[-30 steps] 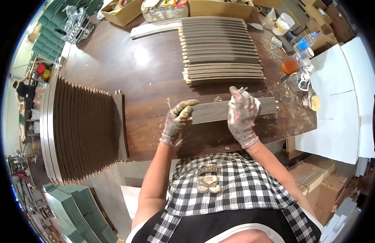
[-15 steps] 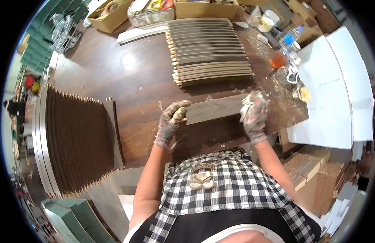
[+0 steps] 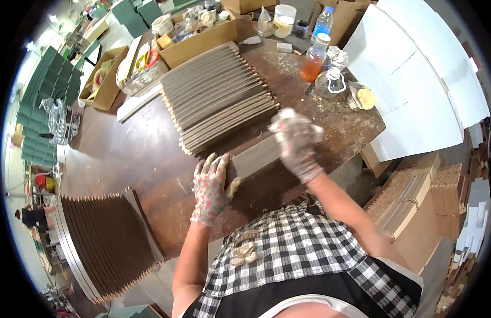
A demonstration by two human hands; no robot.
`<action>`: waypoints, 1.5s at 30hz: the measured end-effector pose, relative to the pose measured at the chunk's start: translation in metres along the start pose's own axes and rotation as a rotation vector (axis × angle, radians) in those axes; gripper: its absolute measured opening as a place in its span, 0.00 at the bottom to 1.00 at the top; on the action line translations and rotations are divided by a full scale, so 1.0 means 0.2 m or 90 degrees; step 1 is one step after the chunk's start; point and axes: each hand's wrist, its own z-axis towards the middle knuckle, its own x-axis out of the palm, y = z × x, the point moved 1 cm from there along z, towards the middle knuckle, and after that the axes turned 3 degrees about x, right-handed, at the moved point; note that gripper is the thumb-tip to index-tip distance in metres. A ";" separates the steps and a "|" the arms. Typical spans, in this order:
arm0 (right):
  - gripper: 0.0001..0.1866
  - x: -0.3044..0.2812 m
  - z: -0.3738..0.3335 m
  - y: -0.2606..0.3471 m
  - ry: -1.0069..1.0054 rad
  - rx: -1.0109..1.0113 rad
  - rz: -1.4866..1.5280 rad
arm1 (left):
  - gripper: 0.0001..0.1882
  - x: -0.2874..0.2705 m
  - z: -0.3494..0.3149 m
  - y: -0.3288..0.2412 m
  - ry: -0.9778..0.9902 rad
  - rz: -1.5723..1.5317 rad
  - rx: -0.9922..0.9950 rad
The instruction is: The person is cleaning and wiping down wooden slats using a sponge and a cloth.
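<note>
A narrow grey-brown wood-grain board [image 3: 253, 159] lies slantwise in front of me on the table. My left hand [image 3: 209, 193], in a pale glove with pink dots, grips its left end, with the fingers stretched along the far side and the thumb at the near side. Over the right part of the board is my right hand [image 3: 297, 143], gloved too and a little blurred. It is closed on a crumpled white rag [image 3: 285, 117], which sticks out past the fingers. The board's right end is hidden under this hand.
Rows of similar boards [image 3: 219, 90] stand beyond my hands, with another large stack [image 3: 110, 241] at the left. A bottle of orange liquid [image 3: 313, 59], a water bottle [image 3: 323, 24] and a white tub [image 3: 283, 21] stand at the far right. White sheets [image 3: 415, 79] rise beyond the right edge.
My view has turned, and the board now slants up to the right. My left fingers have gone from curled to stretched out at its end. The right hand still has the rag over the right part.
</note>
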 end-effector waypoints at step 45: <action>0.16 -0.12 0.14 -0.55 0.210 0.505 0.260 | 0.50 -0.02 -0.08 0.07 -0.062 -0.032 0.021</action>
